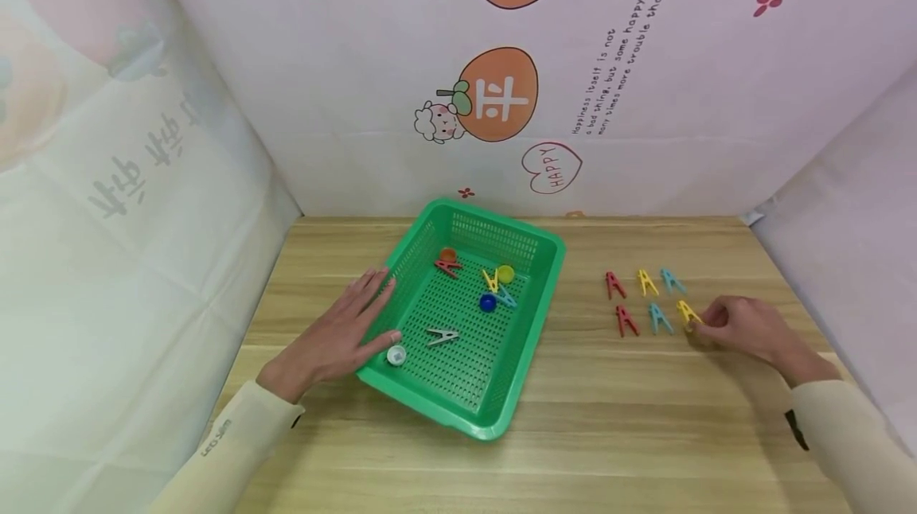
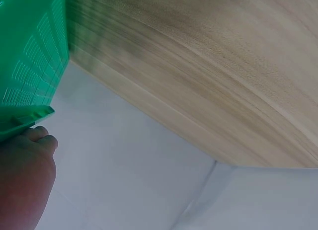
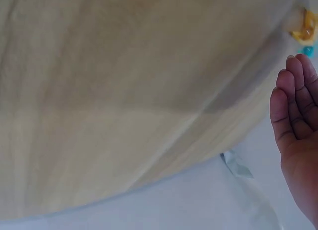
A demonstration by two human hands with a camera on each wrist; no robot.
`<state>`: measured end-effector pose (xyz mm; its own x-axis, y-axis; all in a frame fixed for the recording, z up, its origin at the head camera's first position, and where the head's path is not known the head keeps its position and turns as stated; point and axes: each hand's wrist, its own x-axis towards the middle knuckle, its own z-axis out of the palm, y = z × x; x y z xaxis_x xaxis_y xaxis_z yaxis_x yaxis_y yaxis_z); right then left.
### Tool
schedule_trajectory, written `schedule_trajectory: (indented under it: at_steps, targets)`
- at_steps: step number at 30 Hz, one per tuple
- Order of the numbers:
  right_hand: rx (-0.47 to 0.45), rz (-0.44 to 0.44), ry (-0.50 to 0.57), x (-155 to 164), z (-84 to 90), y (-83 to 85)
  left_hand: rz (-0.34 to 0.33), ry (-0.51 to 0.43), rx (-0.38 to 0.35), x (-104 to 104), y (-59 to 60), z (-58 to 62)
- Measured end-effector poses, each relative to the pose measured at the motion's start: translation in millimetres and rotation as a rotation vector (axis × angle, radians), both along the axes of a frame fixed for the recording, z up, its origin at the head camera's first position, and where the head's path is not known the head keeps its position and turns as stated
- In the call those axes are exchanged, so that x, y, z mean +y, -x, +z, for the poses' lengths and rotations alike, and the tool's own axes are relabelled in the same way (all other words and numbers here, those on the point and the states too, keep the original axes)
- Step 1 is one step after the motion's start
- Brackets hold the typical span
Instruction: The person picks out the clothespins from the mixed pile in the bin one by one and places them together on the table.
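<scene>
Head view alone: six sorted clothespins (image 1: 648,301)

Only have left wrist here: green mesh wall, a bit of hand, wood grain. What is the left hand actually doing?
Observer: The left hand lies flat, fingers straight, against the left rim of the green perforated plastic basket. It grips nothing.
Operator: Anything in the basket?
Observer: Small plastic clothes pegs and round caps, among them a blue round cap near the middle.
Operator: Right hand?
Observer: The right hand is low over the wooden table, fingertips at a yellow plastic peg, the near right one of six pegs laid in two rows. Whether it pinches the peg, I cannot tell.
</scene>
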<state>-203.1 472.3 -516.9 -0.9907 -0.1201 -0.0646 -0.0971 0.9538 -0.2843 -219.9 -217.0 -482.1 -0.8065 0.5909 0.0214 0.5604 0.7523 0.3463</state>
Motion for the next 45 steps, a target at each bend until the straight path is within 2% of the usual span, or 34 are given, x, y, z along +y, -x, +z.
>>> schedule_trajectory:
  at_steps: [4,8,14,19,29,45]
  targets:
    - [0.067,0.024,-0.026,-3.2,16.4,6.1,0.0,0.007,-0.006,0.5,0.8,0.1]
    - [0.07,0.047,-0.023,-17.9,39.3,17.8,-0.003,0.011,0.002,0.2,1.2,0.0]
    - [0.077,0.118,-0.045,-60.6,71.2,41.4,-0.014,0.001,0.021,-0.3,1.4,-1.7]
    - [0.078,0.179,-0.076,-104.0,87.1,62.9,-0.017,0.005,0.031,-0.1,2.0,-2.4]
    - [0.101,0.261,-0.054,-176.3,100.5,98.7,-0.015,0.014,0.023,0.4,1.9,-1.6]
    - [0.177,0.478,-0.058,-246.2,116.4,127.3,-0.015,0.017,0.026,-0.6,2.7,-2.5]
